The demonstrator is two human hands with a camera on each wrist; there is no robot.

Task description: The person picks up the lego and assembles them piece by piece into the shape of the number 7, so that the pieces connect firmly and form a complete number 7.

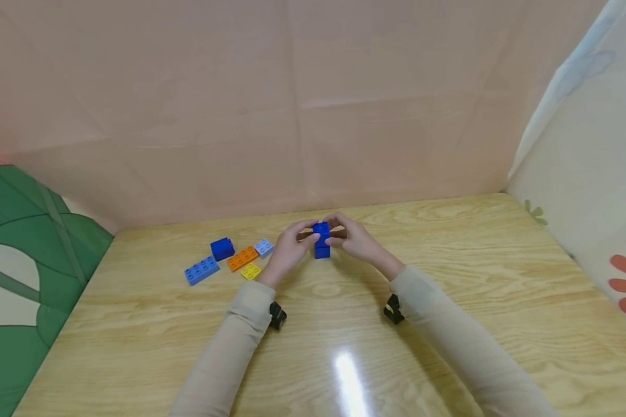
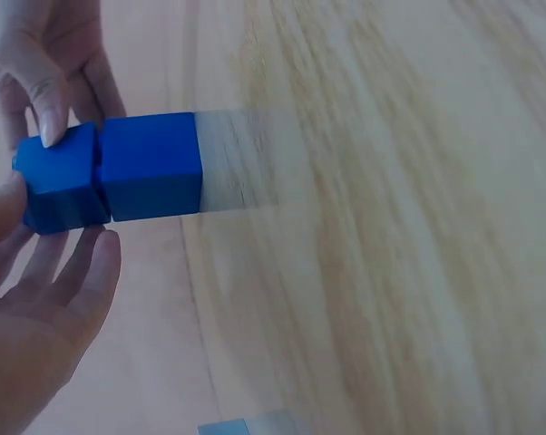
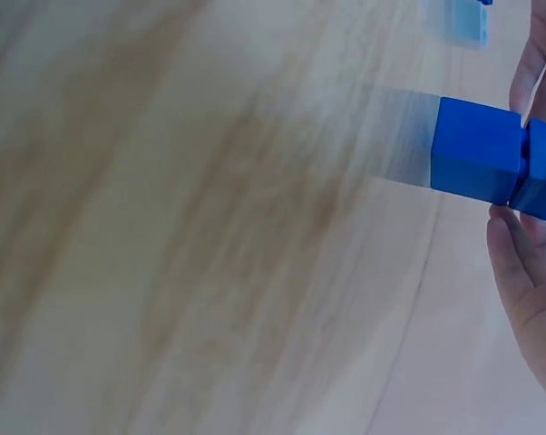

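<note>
Blue blocks (image 1: 321, 240), 2 stacked, are held upright on the wooden table (image 1: 448, 301) near its far edge. To their left, 5 loose bricks (image 1: 228, 260) are scattered, well apart from the stack. The top block is pinched by the left hand (image 1: 291, 250) and right hand (image 1: 356, 238), fingers curled.

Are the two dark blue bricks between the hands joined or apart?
Joined: the upper blue brick sits stacked on the lower blue brick, only a thin seam between them in the wrist views.
</note>
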